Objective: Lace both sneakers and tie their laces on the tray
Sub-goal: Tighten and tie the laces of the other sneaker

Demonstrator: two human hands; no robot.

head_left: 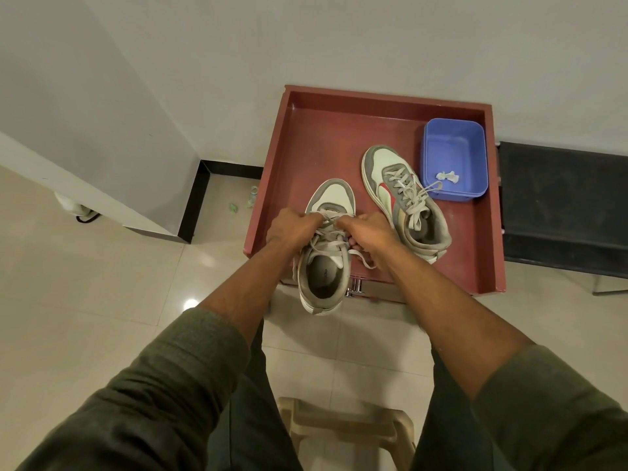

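Printed on the dark insole of the near sneaker [323,253], a small pale mark can be made out, but it is too small to be read; no other writing is legible. This sneaker is grey and off-white, with a white toe panel edged in grey, a worn off-white sole and flat grey-white laces [331,246] crossed loosely over the tongue. It is placed at 6 o'clock on the red-brown tray [306,137], toe towards 12 o'clock, with its heel projecting past the tray's near rim.

The left hand [292,227] is closed, its fingers curled around lace at the upper eyelets on the shoe's 9 o'clock side. The right hand [368,231] is likewise curled and is holding lace on the 3 o'clock side; a loose lace end [365,261] is seen trailing below it across the tray's rim.

The second sneaker [404,202] is laid towards 3 o'clock of the first, near but apart from it, toe angled to 11 o'clock. The same grey and white is shown, with a red stripe along its side, and its laces are threaded with ends spread towards 2 o'clock.

A blue plastic tub [455,158] is set at the tray's 2 o'clock corner, just beside that sneaker, with a small white scrap [448,176] lying inside. A cream plastic stool [346,426] is seen on the tiled floor at 6 o'clock.
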